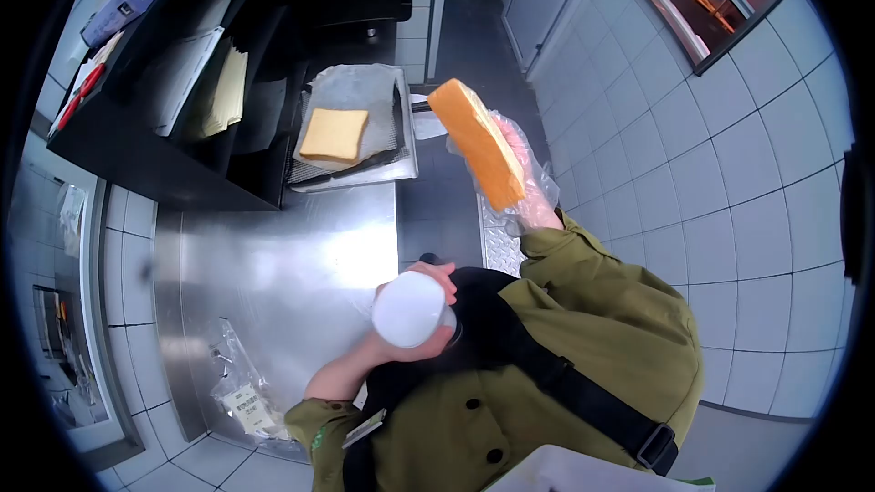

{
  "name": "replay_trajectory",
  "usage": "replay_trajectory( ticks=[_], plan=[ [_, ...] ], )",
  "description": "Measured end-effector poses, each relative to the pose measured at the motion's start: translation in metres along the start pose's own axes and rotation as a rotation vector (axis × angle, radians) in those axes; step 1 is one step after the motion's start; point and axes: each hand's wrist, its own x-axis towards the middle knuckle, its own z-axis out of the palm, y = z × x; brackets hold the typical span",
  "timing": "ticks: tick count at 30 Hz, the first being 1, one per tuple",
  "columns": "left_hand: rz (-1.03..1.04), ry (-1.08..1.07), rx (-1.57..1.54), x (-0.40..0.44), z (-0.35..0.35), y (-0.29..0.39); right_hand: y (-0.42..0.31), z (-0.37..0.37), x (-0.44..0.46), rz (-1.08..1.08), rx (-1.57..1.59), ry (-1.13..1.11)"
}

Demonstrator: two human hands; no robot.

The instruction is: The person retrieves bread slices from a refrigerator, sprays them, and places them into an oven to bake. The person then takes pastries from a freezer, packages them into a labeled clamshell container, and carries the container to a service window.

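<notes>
Pinching a thick bread slice (478,146), tilted, beside the metal tray (365,176) with the gloved right hand (527,178). Curling the left hand (436,343) round a white container (407,310), cannot tell holding what. Bearing another slice (334,135) on parchment (346,87), at the steel counter's (301,260) far end. Barely legible on the plastic packet (248,405).

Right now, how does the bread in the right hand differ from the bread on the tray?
The held bread is lifted and tilted, showing mostly brown crust; the tray bread lies flat, pale face up. The gloved right hand grips the held bread; the tray bread rests untouched on paper. Both have brown crust and pale crumb.
</notes>
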Motion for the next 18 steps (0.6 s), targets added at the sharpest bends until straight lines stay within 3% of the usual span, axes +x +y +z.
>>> replay_trajectory(
  ticks=[4,6,9,12,14,17,18],
  plan=[
    [-0.020,-0.127,-0.167,0.011,0.006,0.018,0.004,0.007,-0.019,0.093,-0.009,0.146],
    [-0.104,-0.196,-0.266,0.009,0.007,0.015,0.007,-0.001,-0.022,0.130,-0.005,0.111],
    [-0.184,-0.269,-0.104,0.010,0.000,0.016,0.009,-0.011,-0.022,0.233,0.021,0.024],
    [-0.145,-0.060,-0.130,-0.011,-0.001,-0.003,0.007,-0.011,-0.023,0.450,0.118,-0.118],
    [-0.152,0.057,-0.181,-0.018,0.000,-0.004,0.009,-0.008,-0.027,0.483,0.154,-0.078],
    [-0.112,-0.132,-0.128,-0.006,-0.003,0.005,0.013,0.015,-0.038,0.598,0.199,0.001],
    [-0.182,-0.157,-0.165,-0.003,-0.002,0.010,0.014,0.019,-0.037,0.610,0.195,-0.032]
  ],
)
